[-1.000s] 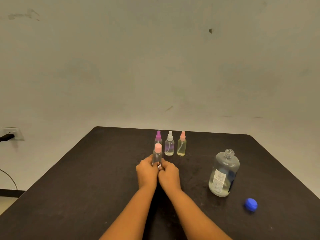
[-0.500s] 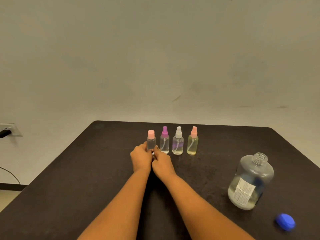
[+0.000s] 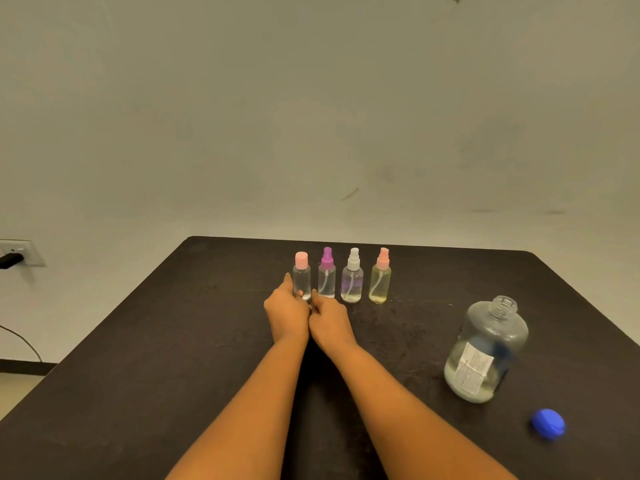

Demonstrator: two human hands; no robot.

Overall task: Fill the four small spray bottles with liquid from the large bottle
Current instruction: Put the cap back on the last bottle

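Pink-capped bottle [image 3: 301, 277] has moved back on the counter [image 3: 173, 341] to stand left of the three other spray bottles [image 3: 352, 282]. Left hand [image 3: 285, 311] fingers [image 3: 287, 280] pinch its base; right hand [image 3: 329, 318] fingers unclear. Fourth fill looks done.

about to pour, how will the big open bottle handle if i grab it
The large bottle looks well under half full, so probably light for its size and bottom-heavy, unlikely to tip. Its neck is uncapped, the blue cap lying apart, so a quick tilt could spill. Its wide smooth wall may slip in one hand.
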